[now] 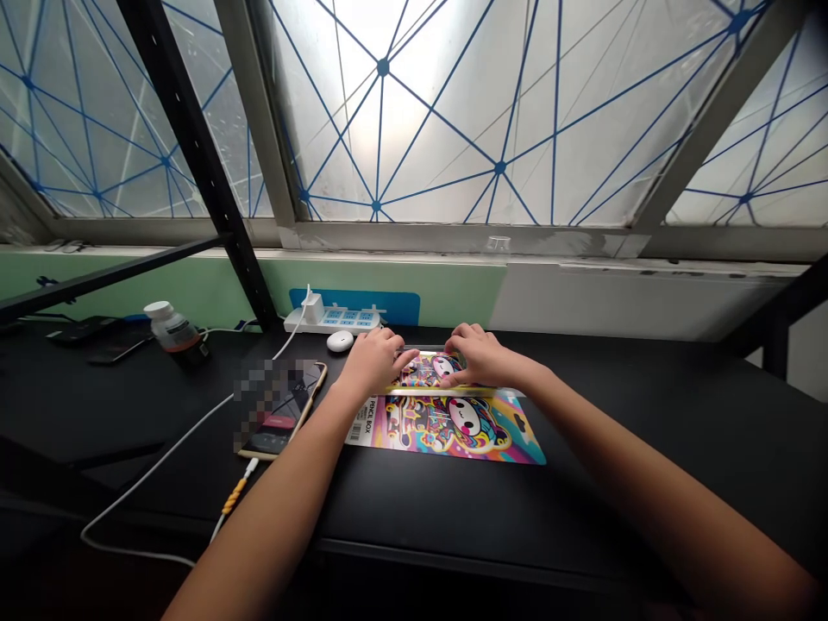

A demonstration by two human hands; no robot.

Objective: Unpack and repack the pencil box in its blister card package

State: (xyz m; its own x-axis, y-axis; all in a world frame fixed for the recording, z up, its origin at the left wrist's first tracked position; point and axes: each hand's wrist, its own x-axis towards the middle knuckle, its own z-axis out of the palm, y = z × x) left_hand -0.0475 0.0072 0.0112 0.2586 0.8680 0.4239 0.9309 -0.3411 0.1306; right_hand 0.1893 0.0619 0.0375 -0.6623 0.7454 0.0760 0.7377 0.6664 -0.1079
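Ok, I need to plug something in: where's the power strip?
In the head view, the power strip lies at the back of the desk, just beyond the left hand.

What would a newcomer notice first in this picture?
Frosted window panes crossed by a web of blue lines fill the top of the view. Below them, a brightly coloured cartoon pencil box lies on a black desk, with the left hand and right hand at its far end.

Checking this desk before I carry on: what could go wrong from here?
The left hand works right beside the phone, so a slip could knock it. Its cable hangs over the desk edge and might snag the arm. The pencil box could also slide toward the white power strip.
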